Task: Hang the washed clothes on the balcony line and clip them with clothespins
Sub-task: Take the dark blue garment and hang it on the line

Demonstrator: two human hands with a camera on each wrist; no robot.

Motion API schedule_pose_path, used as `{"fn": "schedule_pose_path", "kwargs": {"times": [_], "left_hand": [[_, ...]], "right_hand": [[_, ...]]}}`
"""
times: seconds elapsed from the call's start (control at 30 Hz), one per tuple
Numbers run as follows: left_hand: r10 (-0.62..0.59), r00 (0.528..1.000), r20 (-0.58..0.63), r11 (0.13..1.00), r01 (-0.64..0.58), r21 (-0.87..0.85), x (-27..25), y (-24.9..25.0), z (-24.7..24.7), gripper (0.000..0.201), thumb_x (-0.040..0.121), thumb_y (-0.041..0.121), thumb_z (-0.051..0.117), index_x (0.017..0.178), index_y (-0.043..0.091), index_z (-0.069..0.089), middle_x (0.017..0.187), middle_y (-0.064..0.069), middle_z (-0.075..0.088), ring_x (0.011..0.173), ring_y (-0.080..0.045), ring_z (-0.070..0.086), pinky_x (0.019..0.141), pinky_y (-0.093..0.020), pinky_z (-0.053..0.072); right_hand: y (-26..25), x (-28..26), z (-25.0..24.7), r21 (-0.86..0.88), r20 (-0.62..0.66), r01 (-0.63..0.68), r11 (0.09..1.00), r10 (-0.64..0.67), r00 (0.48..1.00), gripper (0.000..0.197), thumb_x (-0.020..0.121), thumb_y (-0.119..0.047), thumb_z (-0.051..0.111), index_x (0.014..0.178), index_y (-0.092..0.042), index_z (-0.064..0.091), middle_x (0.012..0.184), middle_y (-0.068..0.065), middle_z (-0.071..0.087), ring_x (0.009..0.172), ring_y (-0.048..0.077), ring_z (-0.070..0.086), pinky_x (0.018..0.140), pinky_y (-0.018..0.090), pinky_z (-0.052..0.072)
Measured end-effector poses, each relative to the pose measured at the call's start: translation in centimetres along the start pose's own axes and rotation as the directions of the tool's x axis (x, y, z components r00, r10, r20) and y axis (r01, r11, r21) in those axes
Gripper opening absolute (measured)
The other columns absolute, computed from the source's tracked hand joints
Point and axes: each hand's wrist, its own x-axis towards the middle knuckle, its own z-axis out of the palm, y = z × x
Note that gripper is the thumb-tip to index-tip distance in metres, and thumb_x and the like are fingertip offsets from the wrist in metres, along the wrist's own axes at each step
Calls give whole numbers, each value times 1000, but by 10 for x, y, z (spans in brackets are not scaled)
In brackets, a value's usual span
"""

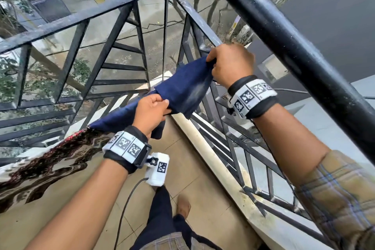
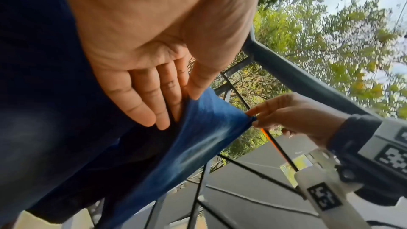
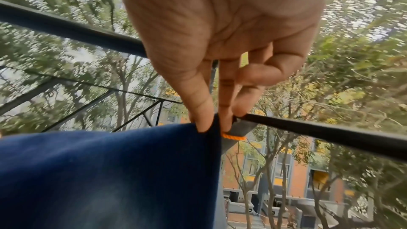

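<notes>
Hands first, seen from your head: your left hand (image 1: 151,112) pinches the blue cloth (image 1: 182,89) near its middle fold, and your right hand (image 1: 229,65) grips the far top corner. The cloth is stretched between them, just beside the black railing (image 1: 67,22), above the tiled floor (image 1: 182,168). A patterned cloth (image 1: 46,162) hangs to your left, its edge touching the blue one. A thick black bar (image 1: 284,40) crosses close over your right arm, so room there is tight.

From your left wrist, your fingers (image 2: 141,97) curl over the blue cloth's edge. The right hand pinches the corner beside a thin orange line (image 2: 272,139).

From your right wrist, your fingertips (image 3: 203,119) squeeze the cloth's corner right at a thin black rail (image 3: 319,131), with an orange cord (image 3: 233,137) just under it.
</notes>
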Motion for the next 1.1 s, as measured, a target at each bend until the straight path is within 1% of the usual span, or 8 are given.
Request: {"fn": "schedule_pose_path", "kwargs": {"times": [0.1, 0.2, 0.27, 0.37, 0.53, 0.7, 0.87, 1.1], "left_hand": [[-18, 999, -26, 994, 21, 109, 6, -13, -13, 17, 95, 12, 60, 81, 21, 65, 87, -4, 71, 86, -23, 66, 76, -31, 53], [154, 979, -133, 915, -90, 393, 6, -12, -32, 12, 80, 38, 61, 80, 32, 71, 78, 8, 74, 84, -19, 72, 88, -42, 57], [349, 924, -157, 818, -218, 533, -4, -3, -40, 7, 84, 30, 63, 84, 28, 69, 82, 9, 71, 83, -18, 69, 88, -38, 56], [576, 813, -82, 569, -327, 755, -7, -2, -56, 25, 87, 26, 62, 111, 20, 68, 112, -2, 69, 106, -29, 61, 98, -43, 46], [303, 949, 91, 328, -193, 925, -1, -18, -68, 63, 86, 31, 64, 145, 31, 41, 136, -4, 59, 123, -35, 54, 98, -48, 43], [382, 917, 117, 422, -286, 860, -14, -25, -74, 58, 86, 24, 66, 140, 22, 46, 129, -9, 61, 119, -35, 55, 99, -46, 44], [483, 869, 113, 529, -392, 753, -49, -31, -91, 36, 90, 20, 65, 126, 18, 62, 129, 1, 62, 122, -20, 56, 102, -31, 41], [482, 874, 67, 483, -329, 811, -164, -41, -110, 25, 91, 25, 65, 115, 21, 70, 113, 8, 69, 101, -12, 64, 87, -23, 44]], "right_hand": [[0, -6, 16, -48, -113, 67, 997, -72, 991, 21, 84, -29, 56, 99, -25, 71, 102, 4, 64, 96, 34, 61, 70, 36, 49], [2, -6, 32, 13, -177, 197, 980, -192, 965, 26, 88, -35, 49, 95, -23, 71, 109, -2, 63, 103, 30, 54, 74, 37, 47], [1, -4, 42, -29, -128, 315, 949, -316, 940, 29, 86, -33, 47, 99, -22, 69, 116, -4, 64, 111, 30, 52, 84, 41, 48], [-2, -3, 50, -114, -5, 334, 936, -337, 942, 30, 83, -31, 50, 109, -21, 63, 116, -5, 62, 118, 28, 47, 85, 47, 45], [-8, 8, 38, -164, 74, 291, 943, -282, 957, 25, 78, -26, 51, 99, -18, 63, 101, -1, 67, 115, 30, 49, 72, 42, 45], [-6, 7, 35, -150, 131, 295, 944, -277, 952, 27, 79, -28, 52, 101, -17, 64, 105, 1, 65, 114, 32, 48, 71, 40, 43], [-4, -17, 30, 107, 112, 285, 953, -296, 949, 48, 81, -33, 62, 127, -17, 60, 141, 8, 51, 130, 33, 43, 109, 40, 36], [-39, -104, 27, 455, 217, 144, 879, -267, 939, 29, 83, -44, 66, 108, -29, 70, 100, -7, 70, 97, 16, 65, 91, 32, 50]]}}
